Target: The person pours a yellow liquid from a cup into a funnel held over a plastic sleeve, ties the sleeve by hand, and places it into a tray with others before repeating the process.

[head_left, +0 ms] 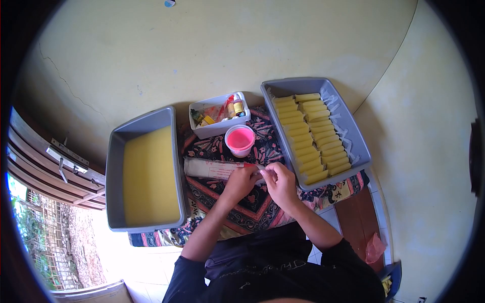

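A long, flat, clear plastic packet (209,169) with red print lies across the patterned cloth in front of me. My left hand (240,183) is closed on its right end, close to a red patch. Beside it, my right hand (281,185) pinches thin clear plastic at the same end, and the two hands' fingertips nearly touch. Exactly what lies between the right fingertips is partly hidden. Just beyond the packet stands a white tub (240,151) with a pink inside.
At left stands a grey bin (116,177) of yellow liquid; at right, another grey bin (356,134) holds two rows of filled yellow plastic tubes. A white box (206,132) with bottles stands at the back. Patterned cloth (252,202) covers the table.
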The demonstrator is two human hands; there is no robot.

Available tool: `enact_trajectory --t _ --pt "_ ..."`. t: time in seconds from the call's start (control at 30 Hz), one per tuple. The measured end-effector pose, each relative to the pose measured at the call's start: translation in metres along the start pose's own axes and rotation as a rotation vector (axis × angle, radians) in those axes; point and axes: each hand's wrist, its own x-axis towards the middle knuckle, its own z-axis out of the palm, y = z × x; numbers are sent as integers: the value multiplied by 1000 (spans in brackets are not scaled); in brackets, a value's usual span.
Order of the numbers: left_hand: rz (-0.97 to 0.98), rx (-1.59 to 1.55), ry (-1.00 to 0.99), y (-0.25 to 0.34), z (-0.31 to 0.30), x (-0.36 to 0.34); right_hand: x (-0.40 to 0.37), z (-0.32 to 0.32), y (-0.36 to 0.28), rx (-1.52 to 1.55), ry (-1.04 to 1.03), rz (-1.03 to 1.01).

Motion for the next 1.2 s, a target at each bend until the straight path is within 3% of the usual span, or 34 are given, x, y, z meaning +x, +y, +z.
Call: enact_trajectory --t 0.1,0.17,0.3,0.33,0.5,0.57,0.67,0.73,0.77,0.83,0.87,1.0,1.1,1.2 --pt "1 -6 14 -1 1 -1 3 -2 -12 168 58 79" --pt "14 10 25 -2 0 -1 9 -5 -20 455 181 95" --pt "14 -31 9 -6 1 -3 20 -36 -45 771 212 191" --pt "29 -45 -7 -4 -1 -3 23 -40 -49 788 243 128" --pt "-71 -89 -88 20 -16 -3 29 -57 -51 915 212 217" --pt "-86 -120 -104 33 -26 -4 30 -58 -51 1133 173 334" --pt "-127 -391 -251 41 -33 -9 26 -52 -48 1192 116 363" --pt "65 -1027 -233 45 -34 -9 18 -44 -45 1177 83 384" --pt "65 -1026 -229 49 -35 -10 13 -39 -44 1161 54 403" --pt "102 -1249 97 65 -40 -11 4 -28 -42 1119 46 404" --pt "-26 -1275 245 80 -48 -12 -1 -24 -41 1042 -19 393" --pt "-113 -1168 473 75 -68 -13 -15 -9 -36 936 -197 412" --pt "-36 -1035 508 60 -74 -14 -21 0 -27 910 -302 424" --pt "-31 -977 553 61 -82 -15 -21 3 -23 695 -426 422"
